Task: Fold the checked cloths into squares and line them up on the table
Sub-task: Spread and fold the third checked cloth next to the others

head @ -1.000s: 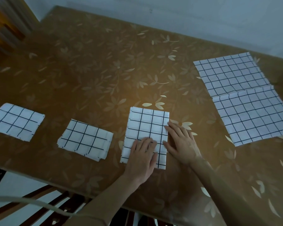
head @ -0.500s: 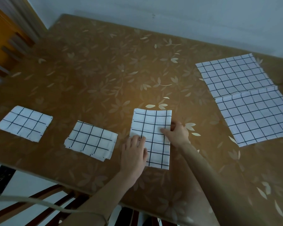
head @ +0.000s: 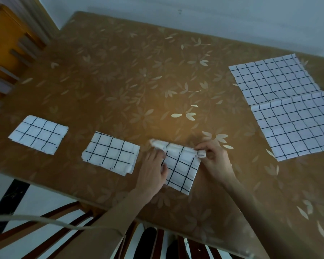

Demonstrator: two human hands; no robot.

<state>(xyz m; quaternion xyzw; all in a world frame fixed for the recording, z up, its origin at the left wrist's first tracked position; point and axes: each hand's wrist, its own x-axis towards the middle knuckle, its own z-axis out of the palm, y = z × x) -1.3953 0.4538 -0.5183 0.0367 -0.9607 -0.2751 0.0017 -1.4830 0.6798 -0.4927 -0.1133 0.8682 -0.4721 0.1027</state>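
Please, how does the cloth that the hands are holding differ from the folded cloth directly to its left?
The held cloth is unfinished: its far edge is lifted and rolled toward the person, while the folded cloth lies flat. The held cloth is pinched by the left hand and right hand; nothing touches the folded cloth. The folded cloth shows stacked layers at its near corner. Both are white with dark grid lines.

Two folded checked squares (head: 38,137) (head: 110,156) lie lower left, a third cloth (head: 180,165) mid-fold at bottom centre w/ far edge lifted, two open cloths (head: 273,79) (head: 295,126) flat upper right.
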